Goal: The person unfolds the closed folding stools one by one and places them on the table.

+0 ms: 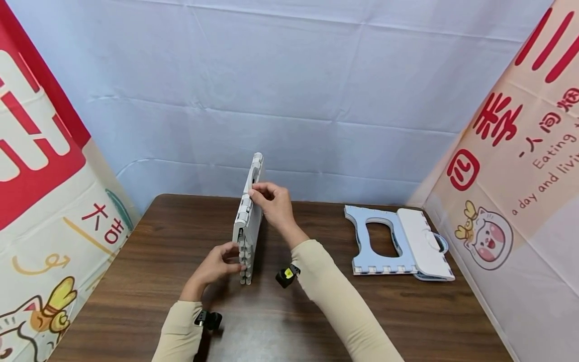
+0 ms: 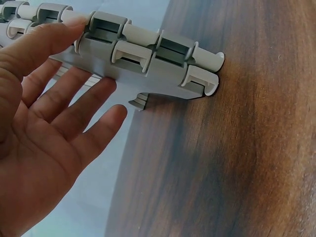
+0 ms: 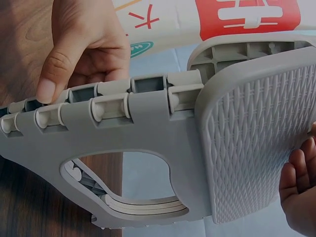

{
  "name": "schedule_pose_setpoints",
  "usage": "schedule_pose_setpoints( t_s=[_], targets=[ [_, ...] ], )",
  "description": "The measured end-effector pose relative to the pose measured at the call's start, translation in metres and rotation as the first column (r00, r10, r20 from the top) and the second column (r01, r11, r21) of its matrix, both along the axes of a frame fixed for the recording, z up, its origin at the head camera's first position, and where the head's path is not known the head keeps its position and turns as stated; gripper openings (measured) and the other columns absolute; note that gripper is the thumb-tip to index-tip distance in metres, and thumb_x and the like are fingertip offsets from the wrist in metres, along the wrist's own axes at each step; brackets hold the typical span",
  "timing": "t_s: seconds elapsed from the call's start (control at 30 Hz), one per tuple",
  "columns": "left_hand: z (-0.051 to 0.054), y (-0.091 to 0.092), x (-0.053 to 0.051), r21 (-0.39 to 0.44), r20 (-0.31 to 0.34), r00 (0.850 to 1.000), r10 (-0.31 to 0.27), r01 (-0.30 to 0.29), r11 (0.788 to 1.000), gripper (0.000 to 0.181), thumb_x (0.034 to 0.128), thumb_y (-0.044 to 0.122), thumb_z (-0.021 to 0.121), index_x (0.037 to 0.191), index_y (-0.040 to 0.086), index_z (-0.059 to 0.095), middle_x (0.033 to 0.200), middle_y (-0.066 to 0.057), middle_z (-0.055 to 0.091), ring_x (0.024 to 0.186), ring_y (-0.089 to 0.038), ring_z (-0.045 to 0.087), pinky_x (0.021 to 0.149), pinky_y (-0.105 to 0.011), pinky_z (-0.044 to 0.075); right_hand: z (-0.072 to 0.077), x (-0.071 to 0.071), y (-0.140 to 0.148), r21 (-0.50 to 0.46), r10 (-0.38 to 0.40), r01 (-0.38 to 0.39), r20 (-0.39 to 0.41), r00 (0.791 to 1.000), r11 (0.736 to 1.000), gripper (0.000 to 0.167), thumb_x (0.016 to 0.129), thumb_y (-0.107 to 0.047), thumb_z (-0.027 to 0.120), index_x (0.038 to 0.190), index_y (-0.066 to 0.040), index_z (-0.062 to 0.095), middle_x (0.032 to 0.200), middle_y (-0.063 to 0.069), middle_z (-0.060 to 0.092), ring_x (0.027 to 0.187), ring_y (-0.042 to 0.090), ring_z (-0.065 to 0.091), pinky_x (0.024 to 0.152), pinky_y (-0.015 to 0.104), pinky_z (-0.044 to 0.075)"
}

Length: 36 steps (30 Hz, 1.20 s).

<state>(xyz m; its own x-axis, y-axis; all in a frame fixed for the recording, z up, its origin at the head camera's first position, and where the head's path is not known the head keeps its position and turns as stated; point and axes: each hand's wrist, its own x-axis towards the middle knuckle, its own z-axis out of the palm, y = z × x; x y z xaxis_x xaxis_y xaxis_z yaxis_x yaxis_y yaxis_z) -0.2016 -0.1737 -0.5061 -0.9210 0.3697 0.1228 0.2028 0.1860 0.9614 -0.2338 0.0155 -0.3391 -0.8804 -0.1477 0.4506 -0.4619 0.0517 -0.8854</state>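
A grey folding step stool [image 1: 243,216], folded flat, stands on edge on the table. Its hinged leg section faces the near side and its seat panels [image 3: 264,118], with a woven texture, lie toward the far side. My left hand [image 1: 217,264] holds the near hinged edge, thumb [image 2: 76,23] on the hinge knuckles and fingers on the other side. At the seat panels' upper edge, my right hand [image 1: 276,203] pinches with thumb and forefinger; its other fingers curl beside the textured face. The exact contact of the right fingertips is partly out of the right wrist view.
A second folding stool [image 1: 386,241], blue and white, lies folded flat on the right of the brown wooden table [image 1: 181,226]. Pale cloth [image 1: 289,100] hangs behind, with printed cloths at both sides. Wrist cameras [image 1: 286,275] are strapped to both sleeves.
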Motion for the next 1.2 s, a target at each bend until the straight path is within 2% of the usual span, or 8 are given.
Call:
schedule_pose_setpoints(
  t_s=[0.13, 0.27, 0.43, 0.6, 0.87, 1.03, 1.2],
  targets=[
    [0.000, 0.000, -0.001, 0.012, 0.017, 1.000, 0.001, -0.001, 1.000, 0.041, 0.0760, 0.001, 0.075, 0.113, -0.002, 0.058, 0.106, -0.015, 0.063, 0.106, -0.033, 0.056, 0.082, -0.036, 0.048, -0.001, 0.001, 0.001, 0.012, 0.011, -0.011, -0.016, 1.000, 1.000, 0.021, 0.087, 0.000, 0.063, 0.102, 0.014, 0.064, 0.092, 0.025, 0.064, 0.074, 0.014, 0.055, 0.063, 0.019, 0.043],
    [-0.001, -0.001, -0.001, 0.005, 0.031, 0.999, 0.009, -0.009, 1.000, 0.043, 0.0765, 0.002, 0.075, 0.116, -0.004, 0.057, 0.109, -0.017, 0.062, 0.107, -0.034, 0.055, 0.085, -0.043, 0.046, -0.005, 0.004, 0.008, 0.013, 0.071, -0.071, 0.012, 0.997, 0.997, 0.025, 0.087, 0.001, 0.063, 0.110, 0.010, 0.063, 0.106, 0.022, 0.062, 0.087, 0.023, 0.059, 0.071, 0.023, 0.047],
    [-0.002, -0.003, 0.001, 0.012, 0.026, 0.999, 0.030, -0.031, 0.999, 0.045, 0.0758, 0.001, 0.075, 0.116, -0.006, 0.056, 0.109, -0.019, 0.061, 0.107, -0.036, 0.055, 0.088, -0.051, 0.043, -0.014, 0.009, 0.015, -0.031, 0.201, -0.200, 0.033, 0.979, 0.979, 0.037, 0.086, 0.004, 0.061, 0.121, 0.013, 0.054, 0.118, 0.030, 0.053, 0.105, 0.044, 0.051, 0.084, 0.041, 0.046],
    [-0.001, -0.003, 0.000, 0.015, 0.030, 0.999, 0.015, -0.016, 1.000, 0.045, 0.0764, 0.003, 0.075, 0.117, -0.005, 0.056, 0.110, -0.021, 0.061, 0.108, -0.036, 0.055, 0.089, -0.052, 0.042, -0.022, 0.012, 0.018, -0.027, 0.255, -0.255, -0.007, 0.967, 0.967, 0.045, 0.085, 0.006, 0.061, 0.126, 0.015, 0.046, 0.118, 0.035, 0.049, 0.108, 0.050, 0.045, 0.086, 0.054, 0.040],
    [-0.002, -0.002, -0.001, 0.042, 0.042, 0.999, 0.020, -0.022, 0.999, 0.045, 0.0751, 0.000, 0.075, 0.116, -0.006, 0.057, 0.109, -0.023, 0.061, 0.107, -0.038, 0.055, 0.090, -0.054, 0.040, -0.036, 0.018, 0.026, 0.013, 0.233, -0.233, -0.011, 0.972, 0.972, 0.049, 0.084, 0.004, 0.061, 0.129, 0.013, 0.045, 0.125, 0.031, 0.047, 0.111, 0.042, 0.045, 0.089, 0.050, 0.039],
    [-0.002, -0.003, 0.000, 0.031, 0.051, 0.998, 0.034, -0.035, 0.999, 0.047, 0.0746, 0.001, 0.076, 0.116, -0.007, 0.057, 0.107, -0.021, 0.062, 0.104, -0.035, 0.057, 0.090, -0.053, 0.040, -0.049, 0.021, 0.030, -0.008, 0.233, -0.233, -0.009, 0.972, 0.972, 0.046, 0.083, 0.006, 0.061, 0.126, 0.015, 0.047, 0.120, 0.034, 0.049, 0.108, 0.036, 0.048, 0.087, 0.058, 0.037],
    [-0.002, -0.004, 0.000, 0.010, 0.059, 0.997, 0.054, -0.055, 0.998, 0.049, 0.0743, 0.004, 0.077, 0.118, -0.005, 0.057, 0.104, -0.016, 0.064, 0.100, -0.029, 0.059, 0.088, -0.051, 0.042, -0.061, 0.022, 0.031, -0.017, 0.240, -0.240, 0.002, 0.971, 0.971, 0.044, 0.082, 0.007, 0.061, 0.124, 0.016, 0.048, 0.118, 0.035, 0.049, 0.106, 0.031, 0.050, 0.086, 0.055, 0.039]
  ],
)
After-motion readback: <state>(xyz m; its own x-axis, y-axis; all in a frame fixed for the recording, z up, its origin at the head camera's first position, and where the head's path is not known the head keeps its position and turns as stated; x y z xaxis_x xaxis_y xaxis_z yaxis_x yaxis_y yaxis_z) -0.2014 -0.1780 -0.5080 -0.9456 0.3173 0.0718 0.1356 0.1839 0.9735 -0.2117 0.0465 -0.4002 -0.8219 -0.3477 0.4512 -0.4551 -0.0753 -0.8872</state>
